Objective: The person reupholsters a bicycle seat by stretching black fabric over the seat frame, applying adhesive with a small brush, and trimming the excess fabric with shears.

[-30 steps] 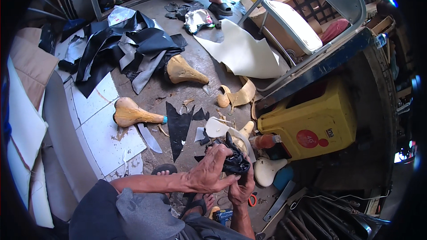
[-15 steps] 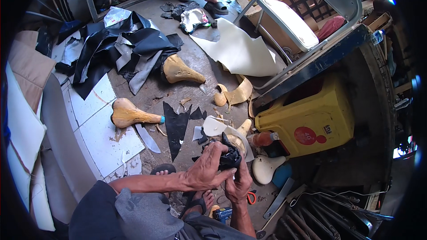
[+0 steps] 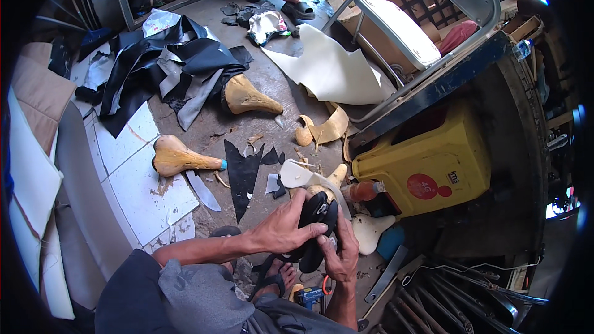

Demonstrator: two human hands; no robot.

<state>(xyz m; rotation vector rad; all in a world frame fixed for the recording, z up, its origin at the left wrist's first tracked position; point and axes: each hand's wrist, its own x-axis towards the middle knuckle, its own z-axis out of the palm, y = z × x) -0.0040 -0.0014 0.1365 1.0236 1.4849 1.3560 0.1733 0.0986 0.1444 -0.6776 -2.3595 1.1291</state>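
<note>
Both my hands hold a black-covered bicycle saddle (image 3: 314,210), with folded black material around its edges. My left hand (image 3: 286,221) grips its left side, thumb pressed against the cover. On the right side my right hand (image 3: 341,253) is closed, thumb and fingers pressing the lower part. Just beyond lie a white curved foam offcut (image 3: 300,175) and a tan saddle-shaped piece (image 3: 336,176), partly hidden by the hands. To the left is a pointed black cloth scrap (image 3: 242,176). A white saddle shape (image 3: 372,233) rests to the right of my right hand.
Two tan saddle shapes (image 3: 179,156) lie left and ahead, near a knife blade (image 3: 203,190). An orange bottle (image 3: 364,191) stands against a yellow plastic stool (image 3: 427,167). A blue staple gun (image 3: 308,297) sits by my feet. Another person's sandaled feet (image 3: 297,9) are at the back.
The black saddle has turned in my hands, showing more of its long shape. My right hand has shifted slightly right, and my left thumb now lies across the cover.
</note>
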